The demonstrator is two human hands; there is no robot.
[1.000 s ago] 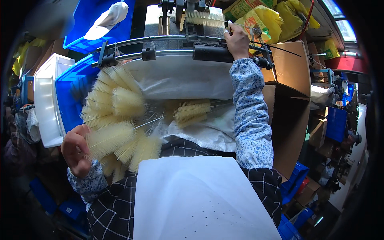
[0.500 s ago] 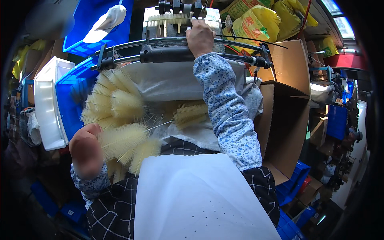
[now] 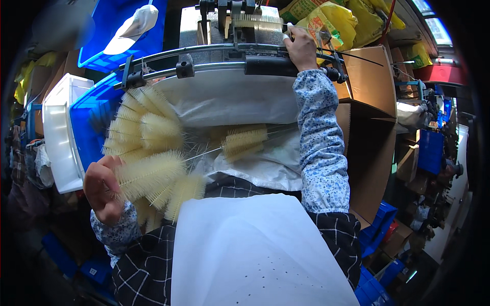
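Observation:
At the left, my left hand [image 3: 103, 188] is curled round the end of a cream bristle brush [image 3: 153, 176], whose bare wire stem points right. More cream brushes [image 3: 148, 122] fan out in a pile just beyond it. My right hand [image 3: 302, 48] reaches far forward to the right part of a railed machine [image 3: 204, 51]. Its fingers are closed by the right end of a narrow bristle brush [image 3: 258, 21] lying across the machine. What they grip is hidden. Beneath the hand, a black cylindrical slide [image 3: 270, 66] sits on the front rail.
A short-bristled brush [image 3: 244, 143] lies on white sheeting [image 3: 260, 171] over my lap. Open cardboard boxes [image 3: 370, 158] stand at the right. At the left are a blue crate [image 3: 94, 122] and a white tray [image 3: 64, 132]. A white cap [image 3: 133, 29] rests on another blue crate. Yellow bags [image 3: 334, 23] lie at the back.
My right hand has moved right, and the black slide and the narrow brush have shifted the same way. My left hand has turned slightly; the brush at it has moved a little left.

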